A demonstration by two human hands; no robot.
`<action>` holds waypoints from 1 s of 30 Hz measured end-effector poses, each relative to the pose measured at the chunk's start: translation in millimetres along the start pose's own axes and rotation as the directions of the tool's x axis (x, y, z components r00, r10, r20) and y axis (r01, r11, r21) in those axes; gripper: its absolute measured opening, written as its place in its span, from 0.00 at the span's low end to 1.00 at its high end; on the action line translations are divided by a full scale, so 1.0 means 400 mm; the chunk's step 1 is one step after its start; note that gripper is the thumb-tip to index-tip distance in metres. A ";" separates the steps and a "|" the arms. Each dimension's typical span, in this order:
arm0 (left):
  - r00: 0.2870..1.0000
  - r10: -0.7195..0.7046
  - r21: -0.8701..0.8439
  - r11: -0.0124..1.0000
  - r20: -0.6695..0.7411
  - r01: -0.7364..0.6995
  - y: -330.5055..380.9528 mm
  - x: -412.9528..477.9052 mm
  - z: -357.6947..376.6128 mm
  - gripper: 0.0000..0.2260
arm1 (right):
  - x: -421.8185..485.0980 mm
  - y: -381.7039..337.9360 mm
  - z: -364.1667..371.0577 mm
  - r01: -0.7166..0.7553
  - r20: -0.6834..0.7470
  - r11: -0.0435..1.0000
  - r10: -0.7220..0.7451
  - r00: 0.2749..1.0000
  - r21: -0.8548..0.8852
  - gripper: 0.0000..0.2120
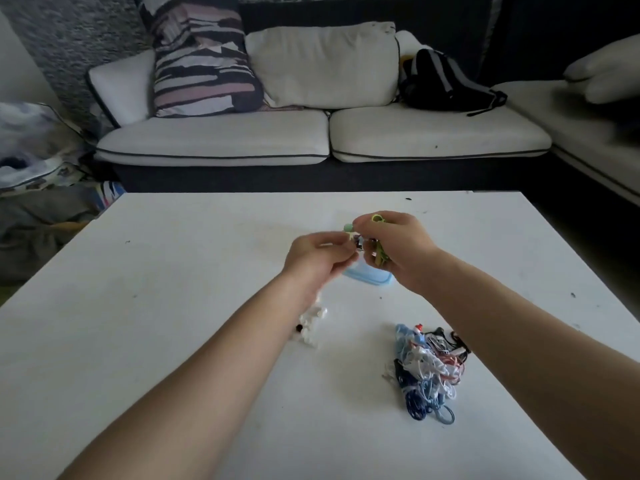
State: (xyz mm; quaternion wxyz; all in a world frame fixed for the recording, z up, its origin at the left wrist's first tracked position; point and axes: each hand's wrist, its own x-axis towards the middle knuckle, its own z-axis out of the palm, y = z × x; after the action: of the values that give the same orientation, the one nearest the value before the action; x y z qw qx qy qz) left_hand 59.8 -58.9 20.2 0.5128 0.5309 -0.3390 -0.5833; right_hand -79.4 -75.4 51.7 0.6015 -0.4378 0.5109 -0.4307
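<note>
Item 1: green-yellow loops (377,218), bunched in my right hand (398,251) with the fingers curled round them. Held above the desk (173,271), probably so one can be teased free.
Item 2: my left hand (315,258), pinching a small piece (358,242) at the bunch's edge; I cannot tell what it is.
Item 3: blue tub (370,276), directly beneath both hands, likely the receptacle.
Item 4: tangled cords (429,368), near right, well apart.
Item 5: white bits (311,323), beside my left forearm.

Soft dim daylight, blurred hands, wide-angle edge warping
</note>
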 end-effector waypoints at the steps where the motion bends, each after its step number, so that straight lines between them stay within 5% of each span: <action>1: 0.998 0.057 0.101 0.993 -0.038 -0.053 0.007 0.031 0.004 0.07 | 0.031 -0.002 0.001 0.000 -0.032 1.000 -0.001 0.999 -0.013 0.03; 5: 0.942 0.303 0.590 0.791 -0.146 -0.164 0.022 0.178 0.018 0.08 | 0.188 -0.003 -0.008 -0.006 -0.105 0.988 -0.010 0.994 -0.154 0.03; 12: 0.900 0.437 0.934 0.318 0.007 -0.162 -0.025 0.302 -0.002 0.12 | 0.347 0.061 -0.001 -0.038 -0.064 0.841 0.004 0.998 -0.540 0.08; 17: 0.925 0.378 0.892 0.407 0.032 -0.197 -0.044 0.311 -0.016 0.14 | 0.349 0.065 0.011 -0.069 -0.014 0.816 0.075 0.997 -0.574 0.27; 25: 0.912 0.410 0.817 0.528 -0.010 -0.229 -0.045 0.192 0.001 0.09 | 0.217 0.008 -0.046 0.014 0.016 0.820 -0.005 1.000 -0.572 0.20; 30: 0.948 0.289 0.801 0.532 0.132 -0.273 -0.091 0.068 0.055 0.07 | 0.069 0.024 -0.155 0.039 0.062 0.764 0.001 0.998 -0.644 0.12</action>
State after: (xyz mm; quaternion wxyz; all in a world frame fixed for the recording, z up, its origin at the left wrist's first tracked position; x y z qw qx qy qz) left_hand 32.3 -79.1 -17.0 0.3030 0.6491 -0.6438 -0.2690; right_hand -137.1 -104.9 30.1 0.4248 -0.6355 0.6053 -0.2220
